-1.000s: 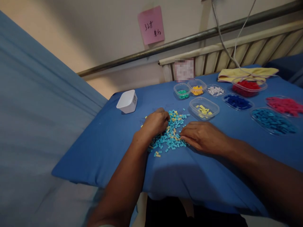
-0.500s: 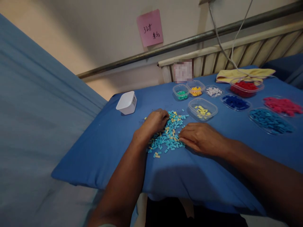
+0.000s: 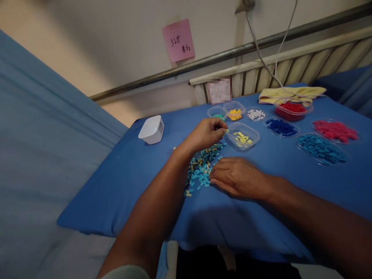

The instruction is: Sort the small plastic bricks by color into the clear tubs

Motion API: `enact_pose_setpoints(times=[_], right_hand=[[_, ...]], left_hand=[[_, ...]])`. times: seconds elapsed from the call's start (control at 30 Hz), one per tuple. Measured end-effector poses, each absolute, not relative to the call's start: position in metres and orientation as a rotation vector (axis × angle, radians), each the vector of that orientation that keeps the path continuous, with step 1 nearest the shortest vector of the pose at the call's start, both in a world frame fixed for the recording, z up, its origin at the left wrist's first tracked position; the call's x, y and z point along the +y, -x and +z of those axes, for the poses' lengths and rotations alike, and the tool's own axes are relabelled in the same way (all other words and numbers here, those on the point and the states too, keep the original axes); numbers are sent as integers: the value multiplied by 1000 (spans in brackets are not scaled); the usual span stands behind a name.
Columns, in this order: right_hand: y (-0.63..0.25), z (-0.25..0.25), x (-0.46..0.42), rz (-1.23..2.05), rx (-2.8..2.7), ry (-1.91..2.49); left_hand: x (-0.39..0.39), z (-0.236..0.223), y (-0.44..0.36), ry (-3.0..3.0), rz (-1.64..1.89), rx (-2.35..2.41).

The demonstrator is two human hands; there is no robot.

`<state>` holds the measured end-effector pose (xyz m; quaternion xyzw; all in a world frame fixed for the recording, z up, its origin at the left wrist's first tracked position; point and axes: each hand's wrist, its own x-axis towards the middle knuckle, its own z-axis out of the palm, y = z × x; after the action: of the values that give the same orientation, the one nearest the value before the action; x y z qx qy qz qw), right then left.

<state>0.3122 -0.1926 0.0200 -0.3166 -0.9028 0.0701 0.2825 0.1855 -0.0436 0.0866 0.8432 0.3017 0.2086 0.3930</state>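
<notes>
My left hand is raised at the left rim of a clear plastic tub with pale yellow pieces inside. Thumb and fingertips pinch a small yellow piece. Below it on the cloth spreads a loose pile of small light-blue pieces with pale yellow ones mixed in, partly covered by my left forearm. My right hand rests at the pile's right edge with its fingers bent together. Whatever its fingertips may hold is hidden.
A white plastic container stands at the back left. Tubs of green, orange-yellow, white, dark blue, red, pink and teal pieces stand behind and right. A yellow cloth lies near the radiator.
My left hand has lifted from the pile and moved right and away to the yellow tub, carrying a yellow piece. My right hand stays by the pile. The view has shifted slightly.
</notes>
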Motion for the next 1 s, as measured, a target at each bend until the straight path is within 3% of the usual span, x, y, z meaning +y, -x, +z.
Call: enact_pose_setpoints(times=[0.17, 0.43, 0.63, 1.0], right_hand=[[-315, 20, -192, 181, -2399, 891], [-318, 12, -186, 229, -2323, 1118], [-323, -2, -174, 226, -2237, 1286], [-324, 15, -176, 229, -2320, 1245]], left_hand=[[-43, 93, -204, -2273, 515, 675], [-50, 65, -124, -2777, 82, 1044], [-70, 67, -96, -2761, 60, 1207], [-73, 74, -116, -2872, -178, 1094]])
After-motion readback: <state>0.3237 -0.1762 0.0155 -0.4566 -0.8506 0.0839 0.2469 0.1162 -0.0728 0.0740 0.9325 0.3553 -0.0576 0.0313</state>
